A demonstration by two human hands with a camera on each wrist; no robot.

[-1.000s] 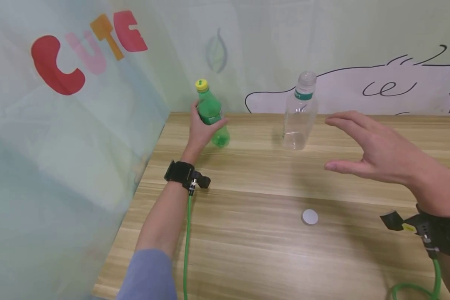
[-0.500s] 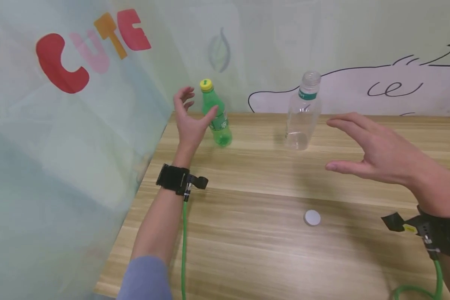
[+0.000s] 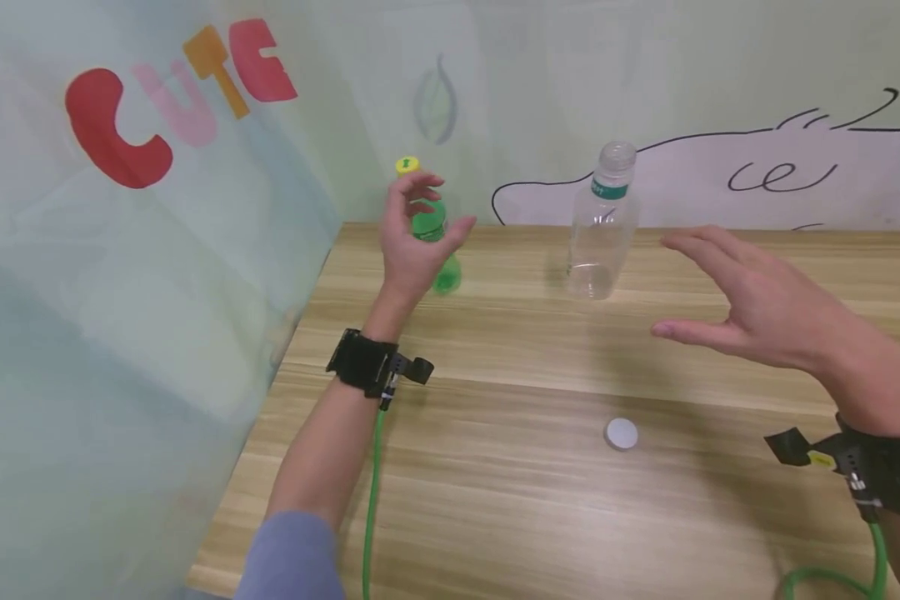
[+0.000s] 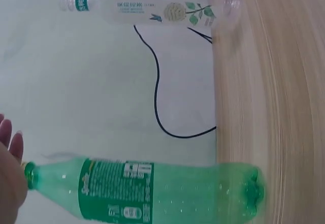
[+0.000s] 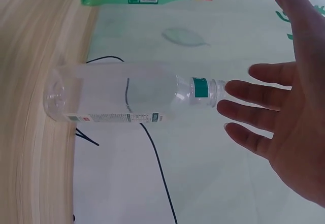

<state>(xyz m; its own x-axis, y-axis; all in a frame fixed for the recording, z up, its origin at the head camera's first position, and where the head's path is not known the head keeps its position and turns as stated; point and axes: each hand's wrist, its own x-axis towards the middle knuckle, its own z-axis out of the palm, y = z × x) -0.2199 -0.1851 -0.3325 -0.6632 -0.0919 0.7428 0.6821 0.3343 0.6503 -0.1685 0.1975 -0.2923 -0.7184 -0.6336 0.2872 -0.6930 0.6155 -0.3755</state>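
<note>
A green soda bottle [image 3: 446,275] with a yellow cap [image 3: 407,165] stands upright at the table's back left. My left hand [image 3: 420,246] is in front of it in the head view and hides part of its body; the fingers are loosely bent and hold nothing. The left wrist view has the hand [image 4: 10,178] by the neck of the green bottle [image 4: 188,191]; contact there I cannot tell. To the right stands a clear plastic bottle [image 3: 598,242], uncapped, with a green neck band. My right hand [image 3: 765,308] hovers right of it, fingers extended and thumb apart.
A round white cap [image 3: 621,433] lies on the wooden table [image 3: 480,500], nearer than the clear bottle. A printed cloth [image 3: 525,92] hangs behind and on the left. Green cables [image 3: 375,500] run from the wrist cameras.
The left hand lets go of the green bottle, draws away to its left, then comes back right in front of it with fingers loosely bent. The right hand stays nearly still.
</note>
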